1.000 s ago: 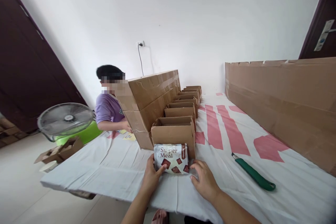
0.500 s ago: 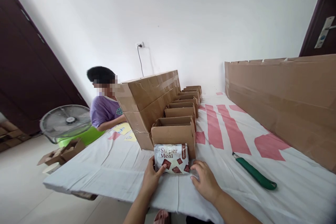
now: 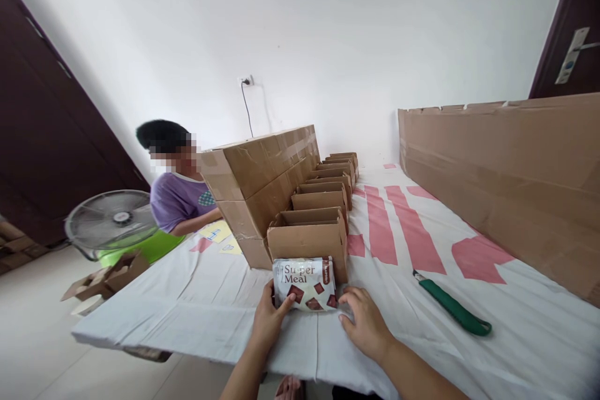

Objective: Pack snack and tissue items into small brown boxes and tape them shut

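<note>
A white food pouch [image 3: 304, 285] printed "Su·per Meal", with brown squares on it, stands at the table's near edge against the nearest open cardboard box [image 3: 307, 242]. My left hand [image 3: 270, 312] grips its left edge, thumb on the front and fingers at the side and partly behind. Close to the pouch's right edge is my right hand [image 3: 363, 323], its thumb and fingers apart; whether a fingertip touches the pouch I cannot tell. Behind the nearest box, several more open boxes [image 3: 320, 194] run back in a row.
Stacked cartons [image 3: 262, 165] form a wall left of the row. A green box cutter [image 3: 454, 307] lies on the white cloth [image 3: 375, 359] at right, near a long cardboard panel [image 3: 497, 175]. Another person [image 3: 180, 200] is at the table's left side, beside a fan [image 3: 115, 219].
The whole view has shifted slightly, so background things appear a little further left. My hands and the pouch keep nearly the same pose.
</note>
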The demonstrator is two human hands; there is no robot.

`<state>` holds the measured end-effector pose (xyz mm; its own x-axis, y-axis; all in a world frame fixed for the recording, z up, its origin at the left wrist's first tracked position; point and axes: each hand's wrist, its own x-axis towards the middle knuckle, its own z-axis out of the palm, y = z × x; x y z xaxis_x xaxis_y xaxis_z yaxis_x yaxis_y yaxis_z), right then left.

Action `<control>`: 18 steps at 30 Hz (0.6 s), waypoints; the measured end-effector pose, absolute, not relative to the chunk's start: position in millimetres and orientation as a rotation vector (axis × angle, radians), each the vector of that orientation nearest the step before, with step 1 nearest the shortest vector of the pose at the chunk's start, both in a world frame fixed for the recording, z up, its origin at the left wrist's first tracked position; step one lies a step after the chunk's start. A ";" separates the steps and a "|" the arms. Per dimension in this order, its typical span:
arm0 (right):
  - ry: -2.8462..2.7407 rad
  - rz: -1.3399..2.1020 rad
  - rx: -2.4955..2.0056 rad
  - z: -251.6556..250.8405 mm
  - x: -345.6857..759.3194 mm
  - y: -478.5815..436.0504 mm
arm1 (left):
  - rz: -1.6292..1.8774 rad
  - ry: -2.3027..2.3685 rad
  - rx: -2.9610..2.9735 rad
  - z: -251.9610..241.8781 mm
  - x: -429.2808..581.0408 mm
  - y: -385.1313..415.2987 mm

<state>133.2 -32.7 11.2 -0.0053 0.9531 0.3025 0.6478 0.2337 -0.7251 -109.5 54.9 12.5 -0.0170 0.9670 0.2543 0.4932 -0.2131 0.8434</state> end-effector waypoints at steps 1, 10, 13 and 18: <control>-1.733 0.495 -1.490 11.4 133.2 -32.9 | 1.187 1.513 1.743 10.7 -109.9 55.9; -1.741 0.479 -1.482 7.7 132.9 -31.6 | 1.536 1.533 2.342 6.1 -105.0 47.1; -1.744 0.472 -1.481 6.9 132.8 -31.0 | 1.539 1.527 2.754 10.9 -100.7 36.1; -1.741 0.472 -1.492 6.3 132.4 -30.9 | 1.381 1.507 2.949 10.7 -98.7 31.7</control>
<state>132.4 -30.9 6.3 -0.0069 0.9489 0.3155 0.6592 0.2416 -0.7121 -98.7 31.7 10.7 0.3826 0.4906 0.7829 0.8228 -0.5664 -0.0471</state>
